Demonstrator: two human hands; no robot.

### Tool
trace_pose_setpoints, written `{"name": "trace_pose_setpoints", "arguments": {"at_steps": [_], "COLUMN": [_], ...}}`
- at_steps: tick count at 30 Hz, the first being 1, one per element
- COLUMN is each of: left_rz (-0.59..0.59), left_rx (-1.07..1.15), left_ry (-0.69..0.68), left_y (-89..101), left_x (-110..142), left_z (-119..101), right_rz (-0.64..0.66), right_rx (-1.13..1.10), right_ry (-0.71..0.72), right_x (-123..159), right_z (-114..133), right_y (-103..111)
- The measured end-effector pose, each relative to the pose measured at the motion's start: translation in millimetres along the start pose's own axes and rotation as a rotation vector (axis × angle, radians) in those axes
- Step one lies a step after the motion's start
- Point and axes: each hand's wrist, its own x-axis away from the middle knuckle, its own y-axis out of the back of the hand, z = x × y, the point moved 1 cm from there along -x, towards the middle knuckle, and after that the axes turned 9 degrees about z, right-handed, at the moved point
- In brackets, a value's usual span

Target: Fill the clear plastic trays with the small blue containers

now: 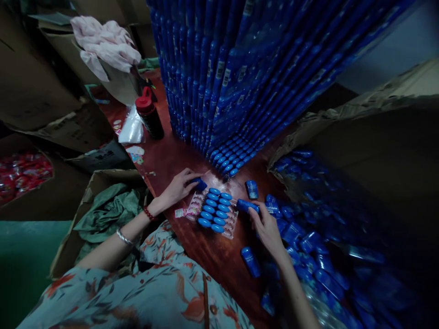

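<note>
A clear plastic tray (pixel 230 228) lies on the reddish table, its middle slots filled with shiny blue oval pieces (pixel 210 209). Pinched in the fingers of my left hand (pixel 179 186), a small blue cylinder (pixel 199 183) is held over the tray's far left corner. My right hand (pixel 265 226) grips another blue cylinder (pixel 247 206) at the tray's right edge. One loose blue cylinder (pixel 251 189) rests just beyond my right hand, and a second lies nearer to me. Pink printed card shows at the tray's left side.
A tall stack of blue packs (pixel 219 82) rises behind the tray. To the right, an open carton (pixel 343 109) spills many blue cylinders. At the left stand a black bottle with a red lid (pixel 151 114), clear bags (pixel 132 128) and a box of green cloth (pixel 109 210).
</note>
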Motion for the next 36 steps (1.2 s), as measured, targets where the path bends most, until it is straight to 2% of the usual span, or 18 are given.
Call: {"name": "trace_pose_setpoints", "arguments": {"at_steps": [4,10,13,16,21,26,31,33,36], "left_rz": [0.097,0.206,0.29,0.312,0.273,0.269,0.322,0.333,0.354], "left_rx": [-0.098,-0.411,-0.523,-0.544,-0.535,-0.567,-0.594,-0.59,-0.624], "left_ry": [-0.051,-0.238,-0.316,-0.324,-0.311,-0.208,-0.047,-0.007,-0.025], "left_y": [-4.9,1.0,2.4,-2.4,-14.4,-15.3,-6.3,-3.9,-4.7], "left_x": [3.8,16.1,23.3,35.4,50.1,29.8,-0.6,-6.4,-8.6], "left_z": [6.1,5.7,6.7,14.2,19.0,-3.1,-19.8,-22.1,-25.6], "right_rz": [0.004,0.082,0.132,0.138,0.078,-0.061,-0.214,-0.203,-0.185], "right_rx": [-0.099,-0.523,-0.546,-0.508,-0.431,-0.321,-0.056,0.086,0.337], "right_ry": [-0.046,-0.079,-0.071,-0.068,-0.031,-0.009,0.225,0.347,0.476], "right_x": [-8.1,-13.2,-12.3,-9.5,-4.5,-4.4,-4.1,-0.8,6.4], "right_z": [3.1,1.5,-0.1,-3.9,-8.7,-2.7,1.0,-2.1,-9.4], "right_y": [-7.2,-19.3,-20.0,-19.3,-23.4,-22.5,-18.9,-20.9,-24.7]}}
